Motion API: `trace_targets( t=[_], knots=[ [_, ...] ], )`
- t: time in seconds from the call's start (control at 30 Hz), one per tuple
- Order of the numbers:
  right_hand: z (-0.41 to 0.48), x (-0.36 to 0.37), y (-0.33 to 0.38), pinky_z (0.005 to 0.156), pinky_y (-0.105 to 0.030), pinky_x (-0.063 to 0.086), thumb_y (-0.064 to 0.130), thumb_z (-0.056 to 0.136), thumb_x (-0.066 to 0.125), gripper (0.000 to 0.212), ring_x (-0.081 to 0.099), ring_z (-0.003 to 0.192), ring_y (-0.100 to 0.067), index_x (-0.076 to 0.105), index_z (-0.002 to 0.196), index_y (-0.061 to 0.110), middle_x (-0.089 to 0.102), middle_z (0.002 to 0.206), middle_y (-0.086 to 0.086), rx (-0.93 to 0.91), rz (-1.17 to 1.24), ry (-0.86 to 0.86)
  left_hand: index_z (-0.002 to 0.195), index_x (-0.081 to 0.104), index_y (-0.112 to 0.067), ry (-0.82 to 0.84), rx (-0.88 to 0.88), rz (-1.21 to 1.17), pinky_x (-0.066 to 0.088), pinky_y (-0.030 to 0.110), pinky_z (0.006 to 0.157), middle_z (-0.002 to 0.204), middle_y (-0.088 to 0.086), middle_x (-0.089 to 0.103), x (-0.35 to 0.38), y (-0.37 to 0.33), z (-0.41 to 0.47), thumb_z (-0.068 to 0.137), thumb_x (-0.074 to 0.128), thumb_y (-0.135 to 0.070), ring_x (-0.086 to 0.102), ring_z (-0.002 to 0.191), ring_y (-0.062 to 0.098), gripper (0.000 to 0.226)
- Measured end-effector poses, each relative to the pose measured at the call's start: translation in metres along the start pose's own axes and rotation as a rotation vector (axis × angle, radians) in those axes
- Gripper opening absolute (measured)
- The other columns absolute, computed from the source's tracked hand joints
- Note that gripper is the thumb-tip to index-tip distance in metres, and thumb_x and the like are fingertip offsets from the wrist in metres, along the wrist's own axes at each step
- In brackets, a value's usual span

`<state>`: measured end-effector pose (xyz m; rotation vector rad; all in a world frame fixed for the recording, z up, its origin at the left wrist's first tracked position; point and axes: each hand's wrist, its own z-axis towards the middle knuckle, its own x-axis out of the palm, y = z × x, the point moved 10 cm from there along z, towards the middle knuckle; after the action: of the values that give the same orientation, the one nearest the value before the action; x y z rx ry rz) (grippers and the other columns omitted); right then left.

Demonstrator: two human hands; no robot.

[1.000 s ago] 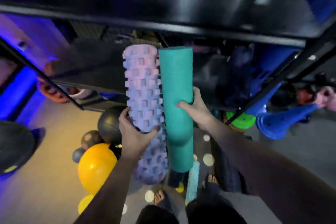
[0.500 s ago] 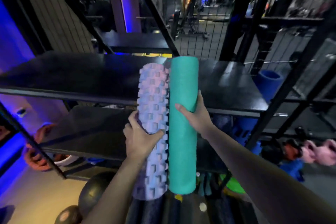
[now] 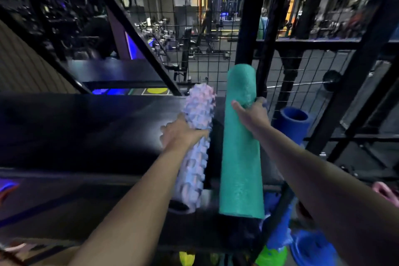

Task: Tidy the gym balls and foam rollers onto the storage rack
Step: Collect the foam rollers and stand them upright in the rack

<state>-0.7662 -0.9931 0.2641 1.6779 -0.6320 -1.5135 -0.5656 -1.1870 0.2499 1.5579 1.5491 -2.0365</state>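
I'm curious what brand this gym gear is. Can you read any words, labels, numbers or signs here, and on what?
No text can be read.
The teal foam roller and the blurred knobbly lilac roller show no print.
The blue roller and the black rack shelf bear no label.
The yellow floor marking behind the rack is a shape, not lettering.
Distant gym equipment: too small and dark to tell.

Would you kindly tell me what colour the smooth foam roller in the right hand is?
The smooth foam roller is teal green, clearest in the head view.
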Motion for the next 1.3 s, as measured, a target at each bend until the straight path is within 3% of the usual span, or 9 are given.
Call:
trace_targets(
  t=[0.13,0.3,0.5,0.67,0.8,0.97,1.13,1.2,1.3],
  knots=[
    [0.049,0.004,-0.011,0.098,-0.055,0.050,0.084,0.063,0.045,0.100,0.059,0.111,-0.040,0.037,0.142,0.024,0.052,0.131,-0.014,0.074,-0.137,0.026,0.139,0.049,-0.039,0.014,-0.015,0.069,0.043,0.043,0.101,0.141,0.008,0.056,0.019,-0.025,0.038,0.058,0.083,-0.062,0.043,0.135,0.037,0.090],
    [0.062,0.019,-0.026,0.108,-0.051,0.044,0.063,0.092,0.056,0.087,0.047,0.133,-0.041,0.024,0.156,0.014,0.038,0.153,-0.019,0.103,-0.179,0.071,0.146,0.037,-0.053,0.090,-0.049,0.020,0.040,0.047,0.108,0.146,0.000,0.055,0.038,-0.015,0.063,0.037,0.073,-0.080,0.043,0.138,0.035,0.119],
    [0.043,0.012,-0.011,0.104,-0.045,0.047,0.056,0.097,0.052,0.078,0.055,0.128,-0.037,0.027,0.153,0.008,0.050,0.146,-0.015,0.027,-0.233,0.070,0.133,0.058,-0.049,0.089,-0.004,-0.157,0.050,0.036,0.102,0.124,-0.010,0.070,0.025,0.007,0.068,0.045,0.075,-0.072,0.064,0.110,0.020,0.093],
    [-0.018,0.017,-0.007,0.089,-0.029,0.050,0.053,0.092,0.060,0.069,0.063,0.114,-0.028,0.042,0.146,0.015,0.059,0.136,-0.010,-0.032,-0.351,0.281,0.143,0.042,-0.052,0.067,0.011,-0.062,0.041,0.042,0.100,0.144,0.001,0.057,0.029,-0.008,0.059,0.045,0.071,-0.075,0.048,0.134,0.035,0.105],
    [-0.082,0.025,-0.047,0.103,-0.034,0.046,0.059,0.076,0.076,0.110,0.055,0.126,-0.030,0.016,0.158,0.019,0.049,0.147,-0.010,0.086,-0.179,0.427,0.136,0.051,-0.046,0.087,0.040,-0.076,0.044,0.038,0.092,0.136,0.001,0.062,0.026,-0.009,0.057,0.052,0.075,-0.074,0.055,0.123,0.033,0.092],
    [-0.113,0.012,-0.072,0.091,-0.044,0.058,0.069,0.061,0.071,0.091,0.069,0.101,-0.021,0.046,0.139,0.028,0.068,0.120,0.001,0.126,0.111,0.254,0.124,0.059,-0.043,0.129,0.123,-0.078,0.055,0.040,0.093,0.117,-0.007,0.070,0.033,-0.026,0.057,0.035,0.064,-0.074,0.066,0.105,0.024,0.095],
    [-0.121,0.018,-0.063,0.102,-0.046,0.049,0.079,0.066,0.052,0.105,0.060,0.119,-0.033,0.016,0.156,0.038,0.055,0.140,-0.007,0.130,-0.106,0.193,0.104,0.066,-0.031,0.156,0.114,-0.237,0.058,0.039,0.091,0.113,-0.006,0.073,0.037,-0.030,0.062,0.050,0.073,-0.081,0.069,0.100,0.022,0.073],
    [-0.123,0.021,-0.060,0.104,-0.045,0.044,0.075,0.077,0.051,0.099,0.053,0.126,-0.038,0.008,0.158,0.036,0.047,0.146,-0.013,0.136,-0.203,0.165,0.113,0.063,-0.029,0.223,0.131,-0.269,0.054,0.033,0.091,0.123,-0.007,0.066,0.028,-0.033,0.041,0.065,0.074,-0.074,0.065,0.105,0.019,0.067],
    [-0.120,0.026,-0.051,0.103,-0.048,0.040,0.072,0.086,0.049,0.095,0.048,0.128,-0.042,0.002,0.159,0.034,0.041,0.149,-0.018,0.142,-0.295,0.130,0.140,0.050,-0.037,0.226,0.243,-0.169,0.055,0.036,0.095,0.140,0.000,0.057,0.016,-0.025,0.001,0.062,0.067,-0.078,0.063,0.115,0.022,0.090]
  ],
)
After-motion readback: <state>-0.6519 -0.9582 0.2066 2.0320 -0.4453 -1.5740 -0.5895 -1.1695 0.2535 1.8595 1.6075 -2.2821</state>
